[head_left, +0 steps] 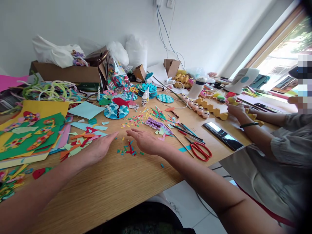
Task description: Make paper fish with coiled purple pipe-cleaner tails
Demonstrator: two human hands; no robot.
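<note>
My left hand rests low over the table beside a heap of orange, red and pale green paper strips. Opposite it is my right hand, just short of the purple wavy trim. Both hands have their fingers stretched out, tips angled toward each other, and I see nothing held in either. Small red, green and blue paper scraps lie on the wood between and in front of them. More tiny colored bits are scattered beyond the fingertips. The undersides of both hands are hidden.
Red-handled scissors, pencils and a black phone lie to the right. Glue bottles stand behind a blue-and-white disc. Green sheets with paper fish are at left. Another person's hands hold something yellow.
</note>
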